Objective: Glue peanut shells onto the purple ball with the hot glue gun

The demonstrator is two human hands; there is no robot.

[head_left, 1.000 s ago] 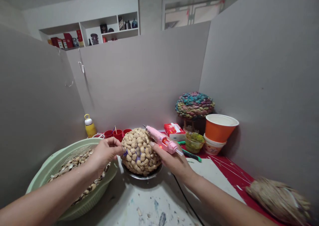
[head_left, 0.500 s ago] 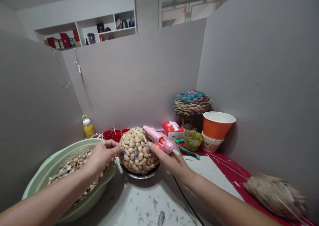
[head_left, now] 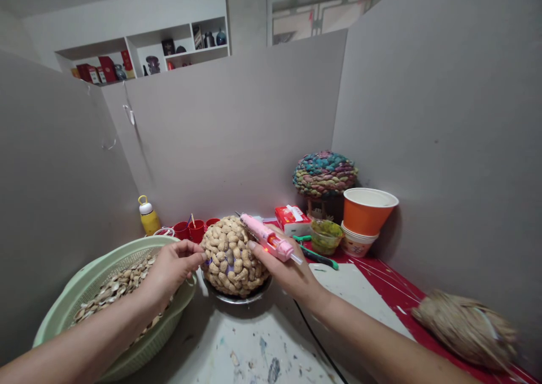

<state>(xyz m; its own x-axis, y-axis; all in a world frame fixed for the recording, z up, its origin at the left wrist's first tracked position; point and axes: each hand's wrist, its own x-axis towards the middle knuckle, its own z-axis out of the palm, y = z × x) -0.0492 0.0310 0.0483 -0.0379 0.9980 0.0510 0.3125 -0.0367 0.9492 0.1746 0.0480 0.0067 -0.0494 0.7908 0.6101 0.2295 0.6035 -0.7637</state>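
Note:
A dome covered in peanuts (head_left: pixel 231 260), with bits of purple surface between the shells, rests in a shallow metal bowl (head_left: pixel 241 301). My left hand (head_left: pixel 180 265) is at the dome's left edge, thumb and fingertips pinched together against it; whatever they may hold is hidden. In my right hand (head_left: pixel 283 265) is a pink hot glue gun (head_left: pixel 267 237), its small light glowing orange and a clear glue stick poking out the rear. The gun's nozzle points up and left over the dome's top, while my right thumb rests near the dome's right side.
A green colander (head_left: pixel 63 299) of shells stands at left. Behind are red cups (head_left: pixel 196 231) and a yellow bottle (head_left: pixel 149 219). To the right sit green-handled pliers (head_left: pixel 322 260), a plastic bowl (head_left: pixel 326 238), stacked paper tubs (head_left: pixel 367 214) and a fibre bundle (head_left: pixel 463 327). A black cord (head_left: pixel 317 339) crosses the table.
The view has shifted very slightly. Both hands, the glue gun and the peanut dome keep nearly the same positions relative to each other.

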